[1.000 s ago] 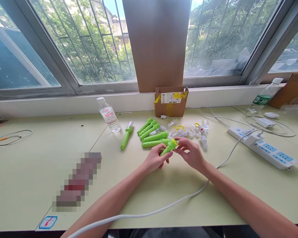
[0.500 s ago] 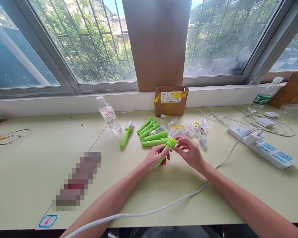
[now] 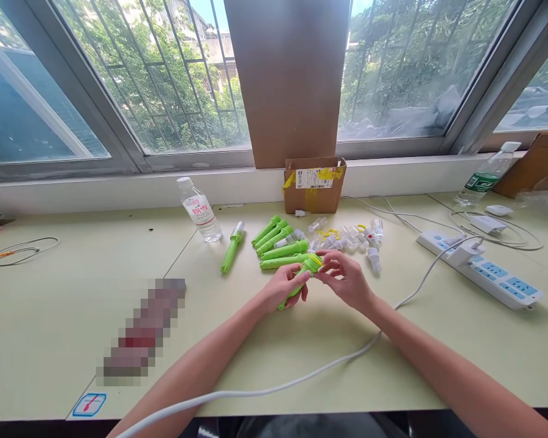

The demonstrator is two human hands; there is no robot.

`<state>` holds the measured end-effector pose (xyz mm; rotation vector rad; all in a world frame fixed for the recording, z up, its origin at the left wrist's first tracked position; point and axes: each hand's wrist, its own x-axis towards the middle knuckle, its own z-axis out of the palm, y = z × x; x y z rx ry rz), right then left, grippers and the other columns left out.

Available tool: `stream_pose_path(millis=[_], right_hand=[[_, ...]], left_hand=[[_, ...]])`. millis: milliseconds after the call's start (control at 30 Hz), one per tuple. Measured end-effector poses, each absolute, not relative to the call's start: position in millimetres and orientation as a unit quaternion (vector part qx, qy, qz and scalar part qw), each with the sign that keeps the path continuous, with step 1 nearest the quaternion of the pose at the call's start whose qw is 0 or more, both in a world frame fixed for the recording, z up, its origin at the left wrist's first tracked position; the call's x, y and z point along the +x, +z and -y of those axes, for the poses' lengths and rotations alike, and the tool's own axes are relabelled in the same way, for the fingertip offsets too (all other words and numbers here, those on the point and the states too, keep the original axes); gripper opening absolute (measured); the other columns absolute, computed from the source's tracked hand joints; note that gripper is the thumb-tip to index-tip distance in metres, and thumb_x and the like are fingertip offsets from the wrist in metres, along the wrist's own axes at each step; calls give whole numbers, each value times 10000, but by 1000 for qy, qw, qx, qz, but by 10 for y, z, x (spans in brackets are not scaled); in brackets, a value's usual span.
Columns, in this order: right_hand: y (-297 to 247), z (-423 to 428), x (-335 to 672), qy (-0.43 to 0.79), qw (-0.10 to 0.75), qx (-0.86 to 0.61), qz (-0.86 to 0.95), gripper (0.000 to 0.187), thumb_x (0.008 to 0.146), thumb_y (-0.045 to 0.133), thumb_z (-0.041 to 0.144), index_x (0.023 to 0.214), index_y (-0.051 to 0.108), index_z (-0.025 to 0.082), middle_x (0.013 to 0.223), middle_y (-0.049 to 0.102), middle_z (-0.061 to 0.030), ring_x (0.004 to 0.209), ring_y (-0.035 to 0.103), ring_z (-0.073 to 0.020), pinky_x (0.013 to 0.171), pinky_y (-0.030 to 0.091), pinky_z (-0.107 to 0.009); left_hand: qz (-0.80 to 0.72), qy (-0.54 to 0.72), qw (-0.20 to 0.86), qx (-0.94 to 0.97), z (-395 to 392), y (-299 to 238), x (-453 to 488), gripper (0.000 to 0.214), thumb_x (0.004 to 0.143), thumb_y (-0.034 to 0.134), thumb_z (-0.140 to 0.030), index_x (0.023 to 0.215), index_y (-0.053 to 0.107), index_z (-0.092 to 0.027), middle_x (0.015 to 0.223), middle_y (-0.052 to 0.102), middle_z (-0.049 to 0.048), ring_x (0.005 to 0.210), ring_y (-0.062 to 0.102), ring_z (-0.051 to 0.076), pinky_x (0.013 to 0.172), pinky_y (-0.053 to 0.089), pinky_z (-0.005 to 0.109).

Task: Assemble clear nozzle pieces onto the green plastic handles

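Observation:
My left hand (image 3: 287, 285) is wrapped round a green plastic flashlight-like tube (image 3: 309, 267), its wider threaded head tilted up to the right. At that head, the bent fingers of my right hand (image 3: 341, 274) pinch a yellow ring (image 3: 317, 260) at the rim. Just beyond my hands lie several more green tubes (image 3: 283, 263). To their right is a pile of clear caps (image 3: 347, 236), white pieces (image 3: 373, 258) and yellow rings (image 3: 331, 232). A green tube with a clear tip (image 3: 232, 250) lies apart on the left.
A small cardboard box (image 3: 314, 188) stands at the back by the wall. One water bottle (image 3: 201, 213) is at the left, another (image 3: 486, 176) at the far right. A power strip (image 3: 488, 274) lies right; its white cable (image 3: 301, 383) crosses under my right forearm and over my left.
Both hands have shifted slightly left with the green tube. More of the tube's lower end shows below my left hand. My right fingers stay at the yellow ring.

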<state>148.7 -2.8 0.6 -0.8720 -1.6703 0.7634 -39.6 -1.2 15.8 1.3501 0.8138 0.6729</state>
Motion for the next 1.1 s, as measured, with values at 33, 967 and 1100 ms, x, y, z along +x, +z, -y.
stream_pose_path(millis=[33,967,1100], right_hand=[[5,30,1489,315,526,-363,701,261,769,691,378,847,496,222,1125,612,-78,689,671,-147,540,579,-285],[-19,97,1503,289,540,-341,713,166,797,668,283,823,518,217,1083,646,-82,735,673,-159,597,595,-317],[-18,114,1509,298,529,-329,723,170,804,660,257,827,496,217,1156,643,-98,791,689,-173,633,607,-330]], left_hand=[[-359,296,652,599,14,160,-396,462,809,566,-553,1038,511,-156,566,606,-19,264,343,38,290,188,162],[-375,328,669,551,11,191,-386,468,809,519,-610,813,554,-143,489,538,-23,351,469,92,349,338,197],[-379,301,679,552,-15,181,-414,495,812,503,-625,873,564,-137,480,524,-30,342,463,90,344,324,194]])
